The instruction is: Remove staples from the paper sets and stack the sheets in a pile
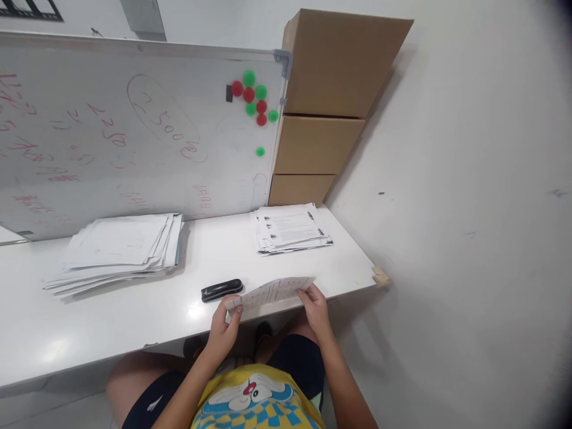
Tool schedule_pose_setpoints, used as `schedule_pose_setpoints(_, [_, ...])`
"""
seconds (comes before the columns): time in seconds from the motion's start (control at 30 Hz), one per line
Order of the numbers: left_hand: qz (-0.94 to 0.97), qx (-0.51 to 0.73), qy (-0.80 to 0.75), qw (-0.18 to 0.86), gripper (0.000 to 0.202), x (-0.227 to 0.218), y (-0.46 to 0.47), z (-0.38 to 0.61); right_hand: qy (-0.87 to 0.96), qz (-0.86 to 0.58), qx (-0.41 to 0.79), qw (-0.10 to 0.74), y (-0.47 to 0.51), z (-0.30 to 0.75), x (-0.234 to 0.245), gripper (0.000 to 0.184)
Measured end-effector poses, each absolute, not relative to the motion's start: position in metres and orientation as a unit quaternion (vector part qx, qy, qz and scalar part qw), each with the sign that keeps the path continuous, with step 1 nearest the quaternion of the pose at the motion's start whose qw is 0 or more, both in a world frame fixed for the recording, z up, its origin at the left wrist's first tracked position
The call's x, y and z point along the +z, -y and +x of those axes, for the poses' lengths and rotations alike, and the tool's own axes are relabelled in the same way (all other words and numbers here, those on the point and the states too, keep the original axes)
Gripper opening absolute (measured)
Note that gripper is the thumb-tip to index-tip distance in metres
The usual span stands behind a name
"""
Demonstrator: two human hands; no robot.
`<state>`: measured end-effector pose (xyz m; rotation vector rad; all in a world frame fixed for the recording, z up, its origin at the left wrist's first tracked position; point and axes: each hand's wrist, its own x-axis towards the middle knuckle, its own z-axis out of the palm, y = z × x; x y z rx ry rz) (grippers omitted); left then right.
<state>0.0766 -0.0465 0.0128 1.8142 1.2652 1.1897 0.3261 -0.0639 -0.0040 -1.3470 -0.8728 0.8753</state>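
Both my hands hold a small set of printed paper sheets [271, 292] just above the front edge of the white table [134, 322]. My left hand [227, 325] pinches the sheets' left end, fingers closed. My right hand [316, 307] grips the right end, fingers closed on it. A black stapler [221, 290] lies on the table just left of the sheets, close to my left hand. A stack of printed pages [290, 228] sits farther back on the right.
A larger, loose pile of papers [118, 250] lies at the left. A whiteboard [134, 131] with red writing and red and green magnets [254, 98] leans behind the table. Stacked cardboard boxes [326, 107] stand at the back right beside a white wall.
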Motion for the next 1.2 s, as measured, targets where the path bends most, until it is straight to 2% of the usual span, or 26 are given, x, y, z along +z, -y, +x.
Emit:
schedule_pose_setpoints(0.17, [0.751,0.419,-0.463,0.214,0.025,0.033,0.037,0.059,0.391,-0.608,0.407,0.559,0.079,0.351,-0.005,0.034])
schedule_pose_setpoints(0.37, [0.877,0.218,-0.424,0.059,0.041,0.037,-0.007,0.046,0.304,-0.585,0.474,0.584,0.083,0.363,-0.021,0.047])
schedule_pose_setpoints(0.5, [0.891,0.183,-0.408,0.08,0.036,0.024,-0.022,0.04,0.307,-0.572,0.517,0.558,0.081,0.355,-0.024,0.044])
schedule_pose_setpoints(0.73, [0.886,0.228,-0.393,0.093,0.033,0.01,-0.025,0.033,0.355,-0.577,0.519,0.521,0.077,0.359,-0.017,0.039])
schedule_pose_setpoints(1.0, [0.867,0.25,-0.42,0.1,0.033,0.008,-0.026,0.035,0.343,-0.564,0.551,0.511,0.079,0.363,-0.011,0.047])
schedule_pose_setpoints(1.2, [0.866,0.261,-0.418,0.088,0.033,0.011,-0.027,0.035,0.378,-0.577,0.534,0.489,0.077,0.365,-0.016,0.04])
